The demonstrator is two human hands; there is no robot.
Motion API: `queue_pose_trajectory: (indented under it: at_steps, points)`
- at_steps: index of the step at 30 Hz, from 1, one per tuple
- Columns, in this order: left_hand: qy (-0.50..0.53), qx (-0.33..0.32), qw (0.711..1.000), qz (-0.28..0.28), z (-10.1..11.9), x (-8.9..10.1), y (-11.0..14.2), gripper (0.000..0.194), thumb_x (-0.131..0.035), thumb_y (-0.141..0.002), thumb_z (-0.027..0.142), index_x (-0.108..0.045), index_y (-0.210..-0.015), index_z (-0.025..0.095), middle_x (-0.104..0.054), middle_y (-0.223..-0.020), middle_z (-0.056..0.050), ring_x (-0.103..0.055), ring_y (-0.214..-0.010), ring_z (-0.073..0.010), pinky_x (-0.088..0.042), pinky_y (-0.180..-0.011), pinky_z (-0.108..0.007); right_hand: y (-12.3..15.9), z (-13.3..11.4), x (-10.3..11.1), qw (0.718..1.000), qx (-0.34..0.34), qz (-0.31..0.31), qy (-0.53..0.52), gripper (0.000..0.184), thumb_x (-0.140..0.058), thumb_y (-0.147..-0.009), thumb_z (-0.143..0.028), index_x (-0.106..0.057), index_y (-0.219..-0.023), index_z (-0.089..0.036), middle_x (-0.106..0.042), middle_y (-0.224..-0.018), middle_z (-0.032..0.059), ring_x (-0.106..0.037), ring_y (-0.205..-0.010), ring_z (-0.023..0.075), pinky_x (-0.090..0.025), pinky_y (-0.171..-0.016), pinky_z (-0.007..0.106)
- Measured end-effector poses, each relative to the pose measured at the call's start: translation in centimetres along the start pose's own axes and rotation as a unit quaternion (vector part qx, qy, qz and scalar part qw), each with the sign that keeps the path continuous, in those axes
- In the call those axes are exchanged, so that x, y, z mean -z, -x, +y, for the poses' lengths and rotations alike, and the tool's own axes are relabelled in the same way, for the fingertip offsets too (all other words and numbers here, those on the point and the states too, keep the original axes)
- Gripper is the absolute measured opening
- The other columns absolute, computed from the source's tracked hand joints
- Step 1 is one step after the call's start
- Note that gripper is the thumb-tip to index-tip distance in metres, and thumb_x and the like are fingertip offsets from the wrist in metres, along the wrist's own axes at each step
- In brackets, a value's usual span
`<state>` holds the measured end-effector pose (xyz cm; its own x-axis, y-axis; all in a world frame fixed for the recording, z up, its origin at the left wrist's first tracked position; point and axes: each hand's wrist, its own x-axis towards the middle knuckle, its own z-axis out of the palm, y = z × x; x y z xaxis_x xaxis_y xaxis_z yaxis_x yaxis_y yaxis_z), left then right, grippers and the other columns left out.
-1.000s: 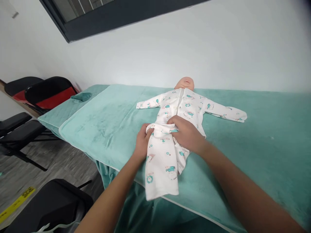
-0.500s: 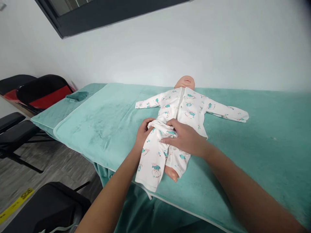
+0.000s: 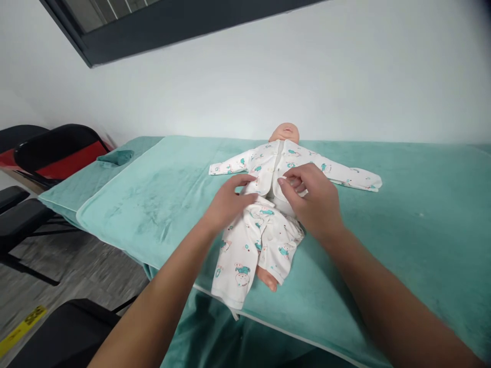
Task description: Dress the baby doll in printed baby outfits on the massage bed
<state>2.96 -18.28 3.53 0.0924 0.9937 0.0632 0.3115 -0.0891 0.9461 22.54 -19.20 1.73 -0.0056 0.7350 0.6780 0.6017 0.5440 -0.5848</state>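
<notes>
A baby doll (image 3: 284,133) lies on its back, dressed in a white printed shirt (image 3: 264,162) and matching trousers (image 3: 240,255). The shirt's front is parted down the middle at the lower end. My right hand (image 3: 316,199) pinches the front edge of the shirt on its right side, lifting it off the belly. At the shirt's lower left, my left hand (image 3: 230,202) rests with thumb and fingers apart, touching the cloth near the hem. The trousers' waistband sits just below the shirt. One bare foot (image 3: 267,278) sticks out of the right trouser leg; the left leg's end covers the other.
A green velvety cover (image 3: 402,245) spreads over the bed beneath the doll, its piped edge towards me. Behind stands a white wall (image 3: 238,92) with a dark window frame (image 3: 161,38). Black and red chairs (image 3: 61,151) are at the left.
Both hands have let go of the trousers' waistband and moved up to the shirt's lower front. The right hand has taken hold of the shirt's edge and raised it.
</notes>
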Motion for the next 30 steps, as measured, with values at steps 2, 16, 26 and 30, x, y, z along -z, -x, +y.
queue_pose_trajectory:
  at_steps: [2,16,26,30]
  points:
    - [-0.139,-0.050,0.989,-0.023,0.9,-1.0,-0.6,0.039,-0.073,-0.072,0.019,-0.067,-0.111,0.022,-0.061,-0.128,-0.007,-0.056,-0.119,-0.0283,-0.046,-0.099,-0.040,-0.1,0.6,-0.1,0.995,-0.015,-0.003,0.100,0.015,-0.064,-0.088,-0.034,-0.059,-0.092,-0.021,-0.063,-0.094,0.0070,-0.058,-0.082,0.0224,-0.041,-0.064,0.033]
    - [0.018,0.033,0.961,0.273,-2.3,-0.5,-3.4,0.006,-0.053,-0.087,0.027,-0.054,-0.084,0.021,-0.058,-0.082,-0.001,-0.058,-0.074,-0.0164,-0.048,-0.065,-0.029,-0.7,1.6,0.4,0.989,-0.105,-0.049,0.089,0.031,-0.047,-0.087,-0.020,-0.058,-0.116,-0.020,-0.066,-0.084,0.0038,-0.060,-0.068,0.0196,-0.040,-0.065,0.032]
    - [0.099,0.051,0.984,0.136,-5.7,2.2,-0.3,0.017,-0.076,-0.073,0.030,-0.074,-0.085,0.019,-0.071,-0.085,-0.006,-0.060,-0.076,-0.0159,-0.049,-0.071,-0.029,-2.1,11.8,12.0,0.906,-0.282,-0.028,0.315,0.002,-0.063,-0.070,-0.027,-0.064,-0.070,-0.024,-0.059,-0.070,0.0116,-0.060,-0.075,0.0356,-0.043,-0.063,0.054]
    - [0.093,0.050,0.993,0.043,-4.1,1.5,0.3,0.026,-0.078,-0.073,0.039,-0.077,-0.092,0.020,-0.073,-0.093,-0.006,-0.062,-0.087,-0.0209,-0.049,-0.080,-0.033,-1.6,9.6,9.8,0.960,-0.124,0.047,0.248,0.011,-0.060,-0.082,-0.032,-0.067,-0.085,-0.024,-0.065,-0.103,0.0180,-0.059,-0.101,0.0394,-0.045,-0.074,0.056]
